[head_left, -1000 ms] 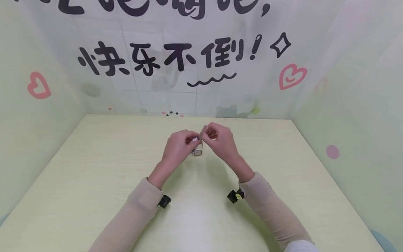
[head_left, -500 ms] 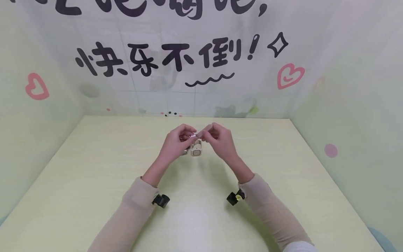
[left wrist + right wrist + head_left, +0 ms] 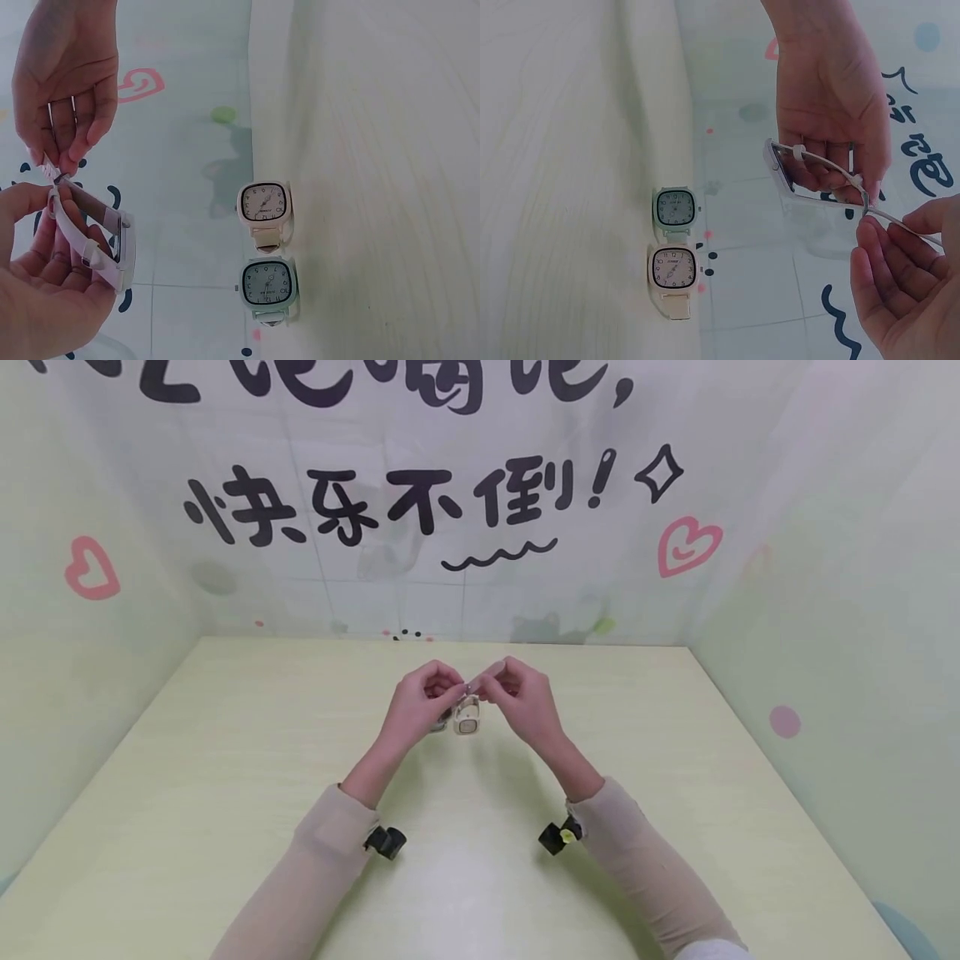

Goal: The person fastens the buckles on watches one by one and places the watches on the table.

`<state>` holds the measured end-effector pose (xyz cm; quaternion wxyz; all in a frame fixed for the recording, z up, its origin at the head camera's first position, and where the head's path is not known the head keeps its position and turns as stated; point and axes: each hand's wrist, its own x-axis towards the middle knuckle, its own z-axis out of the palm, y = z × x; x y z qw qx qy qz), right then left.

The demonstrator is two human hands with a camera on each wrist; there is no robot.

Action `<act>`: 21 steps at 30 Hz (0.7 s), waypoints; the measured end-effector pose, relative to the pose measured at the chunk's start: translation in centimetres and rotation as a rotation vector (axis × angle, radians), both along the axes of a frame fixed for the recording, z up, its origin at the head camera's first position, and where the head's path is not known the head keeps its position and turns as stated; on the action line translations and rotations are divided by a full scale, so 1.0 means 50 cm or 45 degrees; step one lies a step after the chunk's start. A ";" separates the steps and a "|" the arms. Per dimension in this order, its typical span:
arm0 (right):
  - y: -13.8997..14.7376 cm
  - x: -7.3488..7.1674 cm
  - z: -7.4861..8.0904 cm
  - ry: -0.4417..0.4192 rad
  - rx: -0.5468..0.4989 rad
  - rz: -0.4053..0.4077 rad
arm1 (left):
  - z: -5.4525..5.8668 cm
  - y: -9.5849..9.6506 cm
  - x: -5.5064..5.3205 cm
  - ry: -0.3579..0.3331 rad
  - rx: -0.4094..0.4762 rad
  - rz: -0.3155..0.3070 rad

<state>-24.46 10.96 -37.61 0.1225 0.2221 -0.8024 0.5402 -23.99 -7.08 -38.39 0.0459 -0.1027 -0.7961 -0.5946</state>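
Raised over the far part of the table, both hands hold a pale white watch [image 3: 126, 251], its strap looped through the buckle. My left hand [image 3: 412, 697] grips the watch around its strap near the buckle [image 3: 865, 201], fingers curled inside the loop. My right hand [image 3: 528, 697] pinches the free end of the strap [image 3: 904, 225] just beyond the buckle. Below the hands a cream-pink watch [image 3: 264, 204] and a mint-green watch [image 3: 268, 285] stand side by side on the table. In the head view, the left hand hides part of the green watch [image 3: 440, 723].
The light wooden table [image 3: 457, 877] stretches toward me and to both sides. A printed curtain [image 3: 337, 577] with black lettering hangs behind its far edge, and pale panels [image 3: 847, 635] flank it. Small black cameras [image 3: 386, 842] sit on the wrists.
My left hand has moved slightly left, uncovering more of the two standing watches. The right hand stays nearly in place, with more of the pinched strap end now showing.
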 end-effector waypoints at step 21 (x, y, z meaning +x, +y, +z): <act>-0.014 0.004 -0.009 -0.027 0.078 -0.018 | -0.008 -0.006 0.003 -0.039 -0.080 -0.008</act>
